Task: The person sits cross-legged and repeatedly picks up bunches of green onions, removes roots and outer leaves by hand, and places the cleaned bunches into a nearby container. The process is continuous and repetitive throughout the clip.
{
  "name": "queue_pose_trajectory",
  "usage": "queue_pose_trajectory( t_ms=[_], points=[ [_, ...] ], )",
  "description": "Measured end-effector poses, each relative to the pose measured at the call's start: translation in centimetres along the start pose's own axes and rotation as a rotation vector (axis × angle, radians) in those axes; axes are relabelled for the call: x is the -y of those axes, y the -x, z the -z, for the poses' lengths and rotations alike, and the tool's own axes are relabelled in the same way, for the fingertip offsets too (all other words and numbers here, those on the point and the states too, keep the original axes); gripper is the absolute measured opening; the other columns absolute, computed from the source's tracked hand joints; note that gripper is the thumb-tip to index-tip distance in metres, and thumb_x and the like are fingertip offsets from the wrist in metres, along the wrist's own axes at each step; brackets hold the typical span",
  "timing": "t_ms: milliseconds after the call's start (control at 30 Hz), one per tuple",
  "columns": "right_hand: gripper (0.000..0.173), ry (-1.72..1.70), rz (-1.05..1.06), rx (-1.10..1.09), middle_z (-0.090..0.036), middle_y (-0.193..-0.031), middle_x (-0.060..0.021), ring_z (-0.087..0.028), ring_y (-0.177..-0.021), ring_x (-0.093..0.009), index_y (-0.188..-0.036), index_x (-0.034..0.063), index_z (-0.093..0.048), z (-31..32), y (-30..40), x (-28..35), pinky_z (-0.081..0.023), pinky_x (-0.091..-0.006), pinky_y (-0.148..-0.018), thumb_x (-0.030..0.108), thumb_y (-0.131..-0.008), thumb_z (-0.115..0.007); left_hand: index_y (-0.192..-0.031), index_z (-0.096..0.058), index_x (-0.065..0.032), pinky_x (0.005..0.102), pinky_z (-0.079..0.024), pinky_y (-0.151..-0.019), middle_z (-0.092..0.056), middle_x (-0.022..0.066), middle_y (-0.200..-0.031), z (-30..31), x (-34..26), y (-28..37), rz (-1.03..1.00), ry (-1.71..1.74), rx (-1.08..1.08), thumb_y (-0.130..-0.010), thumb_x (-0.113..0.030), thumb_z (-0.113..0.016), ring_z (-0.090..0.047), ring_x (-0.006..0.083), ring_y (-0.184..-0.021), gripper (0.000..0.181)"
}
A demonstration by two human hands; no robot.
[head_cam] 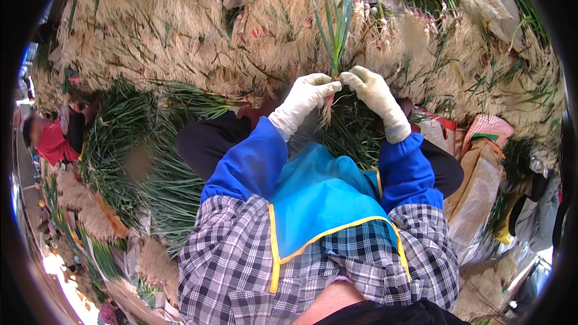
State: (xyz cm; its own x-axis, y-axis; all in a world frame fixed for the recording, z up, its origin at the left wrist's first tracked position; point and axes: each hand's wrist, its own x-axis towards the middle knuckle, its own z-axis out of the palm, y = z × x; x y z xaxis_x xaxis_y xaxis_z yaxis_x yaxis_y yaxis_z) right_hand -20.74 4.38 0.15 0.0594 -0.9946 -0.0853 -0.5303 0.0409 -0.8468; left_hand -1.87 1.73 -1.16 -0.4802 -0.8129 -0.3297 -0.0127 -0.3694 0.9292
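Observation:
A green onion [335, 49] with long leaves points away from me, its pinkish bulb and pale roots hanging towards my lap. My left hand [311, 99], in a whitish glove, grips it around the bulb. At the neck of the plant, the gloved fingertips of my right hand [372, 95] are closed on it from the other side. Those fingers partly hide what they pinch. Below both hands, loose green leaves [347, 140] lie between my legs, beyond a blue apron [329, 203] with yellow trim.
Rows of onions with pale roots [180, 49] fill the ground ahead. Heaped green leaves [122, 144] lie on my left. Woven sacks [478, 180] stand to my right. A person in red [56, 142] sits far left; another person's grey clothing [537, 212] shows far right.

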Motion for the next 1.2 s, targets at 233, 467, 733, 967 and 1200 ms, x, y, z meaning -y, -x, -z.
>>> queue_pose_trajectory(
  t_ms=[233,467,733,967,1200],
  points=[
    [0.044,0.482,0.119,0.001,-0.062,-0.075,-0.0179,-0.060,-0.078,-0.035,-0.076,0.0044,-0.061,-2.0,-3.1,1.5,-0.047,-0.0430,-0.072,0.045,-0.087,-0.047,-0.084,-0.062,-0.0046,0.0204,-0.042,-0.056,-0.061,-0.0026,-0.073,-1.7,-1.2,-0.3,-0.084,-0.071,-0.165,-0.081,-0.004,-0.062,-0.051,0.0047,-0.061,0.003],
    [0.031,0.438,0.325,-0.500,-0.061,-0.066,-0.0123,-0.061,-0.064,-0.029,-0.069,0.0072,-0.058,-5.1,-4.4,-3.4,-0.049,-0.0381,-0.060,0.029,-0.088,-0.048,-0.081,-0.061,-0.0036,0.0223,-0.042,-0.049,-0.058,0.0020,-0.063,-0.2,-1.8,-1.3,-0.004,-0.065,-0.038,-0.081,-0.014,-0.067,-0.052,0.0081,-0.052,0.012],
    [0.026,0.641,0.489,0.198,-0.062,-0.092,-0.0177,-0.060,-0.080,-0.033,-0.092,0.0027,-0.058,-7.0,3.8,-17.6,-0.049,-0.0408,-0.068,0.027,-0.087,-0.053,-0.091,-0.064,-0.0016,0.0206,-0.042,-0.054,-0.058,0.0008,-0.067,1.0,-2.0,0.8,0.020,0.217,0.157,-0.085,-0.018,-0.062,-0.054,0.0076,-0.057,0.018],
    [0.039,-0.884,-0.160,0.056,-0.060,-0.095,-0.0052,-0.057,-0.081,-0.013,-0.105,0.0060,-0.057,-3.0,-2.8,0.5,-0.046,-0.0267,-0.071,0.041,-0.090,-0.050,-0.071,-0.059,-0.0076,0.0182,-0.033,-0.044,-0.050,-0.0044,-0.057,-0.1,-2.0,1.3,-0.030,0.056,-0.076,-0.088,-0.026,-0.060,-0.043,0.0041,-0.047,0.025],
    [0.015,-1.653,-0.137,-0.361,-0.053,-0.074,0.0011,-0.047,-0.062,-0.010,-0.096,0.0080,-0.056,-5.2,-5.5,4.6,-0.039,-0.0232,-0.060,0.021,-0.088,-0.058,-0.071,-0.058,-0.0076,0.0189,-0.032,-0.040,-0.048,-0.0044,-0.055,-0.7,-1.6,0.4,-0.228,-0.064,-0.259,-0.090,-0.024,-0.057,-0.040,0.0031,-0.043,0.025]
  ],
)
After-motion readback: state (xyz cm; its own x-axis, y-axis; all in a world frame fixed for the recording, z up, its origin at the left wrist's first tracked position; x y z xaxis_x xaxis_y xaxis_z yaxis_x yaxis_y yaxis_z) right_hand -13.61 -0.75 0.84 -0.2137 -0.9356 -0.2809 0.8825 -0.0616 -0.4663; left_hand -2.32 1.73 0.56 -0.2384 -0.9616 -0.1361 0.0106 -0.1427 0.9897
